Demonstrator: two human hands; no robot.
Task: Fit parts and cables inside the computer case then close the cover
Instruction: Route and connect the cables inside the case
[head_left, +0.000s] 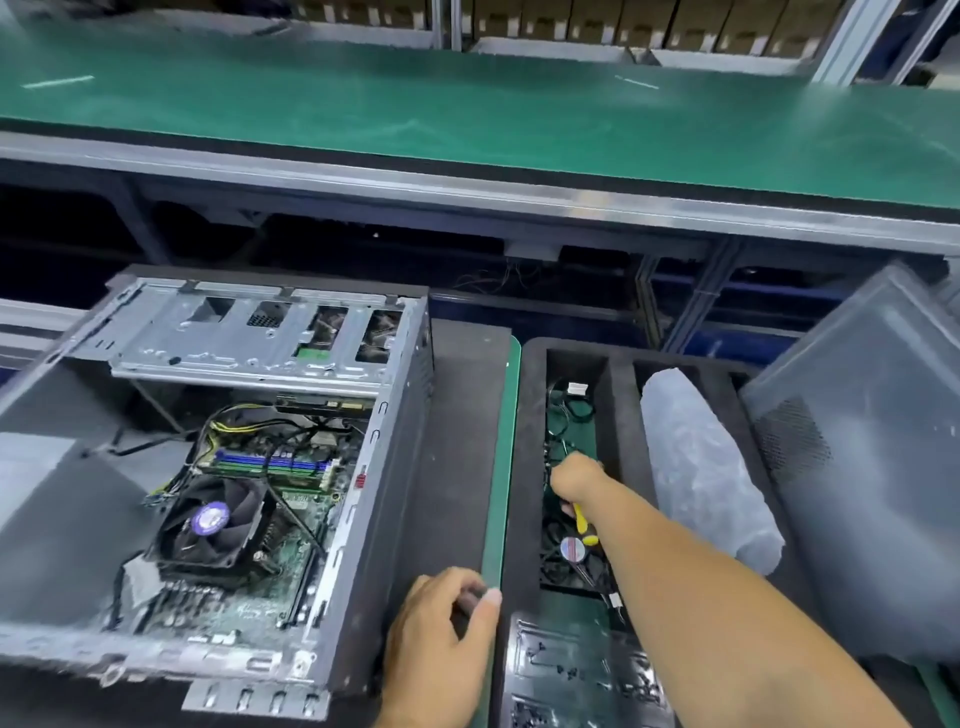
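Inside foam tray, right hand

- The left hand lies low, near the person's body, palm down. Its fingers are curled a little and its thumb sticks out to the side.
- The right arm reaches far forward, bare and almost straight.
- The right hand is closed like a fist, knuckles up, holding something yellow.

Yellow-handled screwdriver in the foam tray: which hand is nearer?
Right. The right hand reaches into the tray slot, at the yellow-handled screwdriver. The left hand rests on the foam edge beside the case, apart from it.
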